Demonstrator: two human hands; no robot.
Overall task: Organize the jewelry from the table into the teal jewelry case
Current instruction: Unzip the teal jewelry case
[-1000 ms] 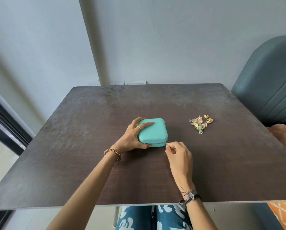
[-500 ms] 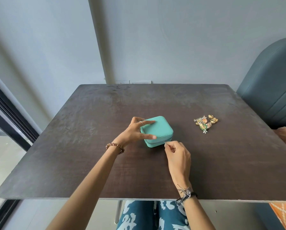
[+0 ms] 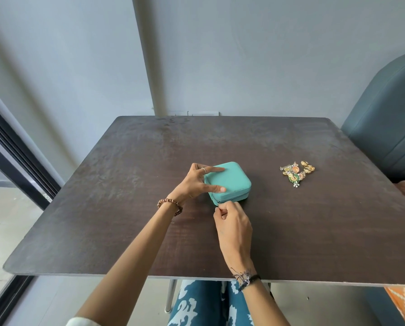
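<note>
Right hand (image 3: 232, 224) at near edge of case (image 3: 228, 183), fingers curled, thumb and forefinger pinching the zipper pull (image 3: 218, 203) at the near-left corner. Thread bands on that wrist.

Left hand (image 3: 194, 183) on the case from the left: fingers straight and spread, forefinger lying across the far part of the lid, thumb across the near part, pressing rather than gripping. Ring on one finger; bead bracelet (image 3: 171, 204) on the wrist.

Case: teal, square with rounded corners, lid down, flat on the dark desk (image 3: 102, 220), about mid-desk.

Jewelry (image 3: 296, 171): small heap of gold and coloured pieces (individual items too small to tell apart) on the desk to the right of the case, well apart from it and from both hands.

Grey-blue chair back (image 3: 389, 128) past the desk's right far corner.
</note>
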